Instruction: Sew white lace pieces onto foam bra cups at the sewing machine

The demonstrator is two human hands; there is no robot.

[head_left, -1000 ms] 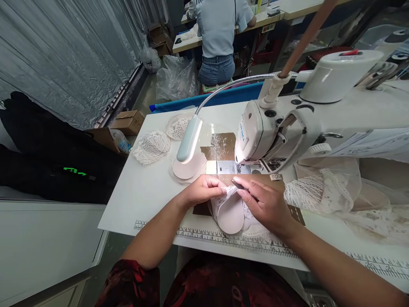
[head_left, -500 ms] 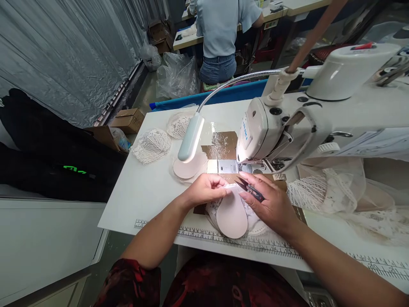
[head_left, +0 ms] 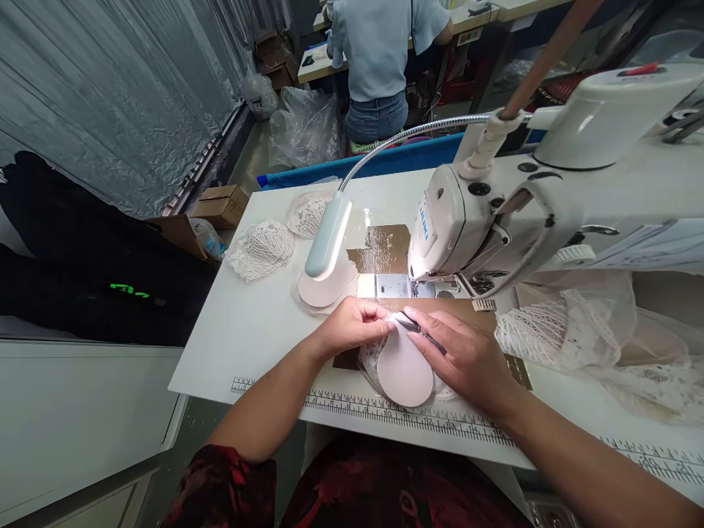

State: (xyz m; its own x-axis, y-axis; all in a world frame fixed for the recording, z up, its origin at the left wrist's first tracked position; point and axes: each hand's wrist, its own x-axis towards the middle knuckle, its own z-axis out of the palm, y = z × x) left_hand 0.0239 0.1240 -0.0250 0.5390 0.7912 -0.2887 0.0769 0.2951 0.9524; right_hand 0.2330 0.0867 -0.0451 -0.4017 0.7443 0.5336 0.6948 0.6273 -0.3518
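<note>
Between thumb and fingers, my left hand [head_left: 357, 324] pinches the narrow top of a pale pink teardrop-shaped bra pad [head_left: 405, 370]. White lace [head_left: 371, 356] shows around the pad's edges. My right hand [head_left: 465, 348] is closed on small dark thread snips [head_left: 410, 323], whose blades lie against the pad's top edge, close to my left fingertips. Just beyond both hands stands the white sewing machine [head_left: 445, 220], with its needle area lit. Part of the snips' handle is hidden by my right fingers.
A lamp head [head_left: 328, 236] on a bendy metal neck hangs over the table left of the machine. Lace cups [head_left: 262, 251] and another pink pad [head_left: 328, 286] lie at the left. Lace and mesh fabric [head_left: 572, 330] spread at the right. A co-worker [head_left: 374, 59] sits beyond the table.
My right hand has brought the snips left onto the pad's top edge, and their blades have closed together. The pad has shifted and turned slightly to the right.
</note>
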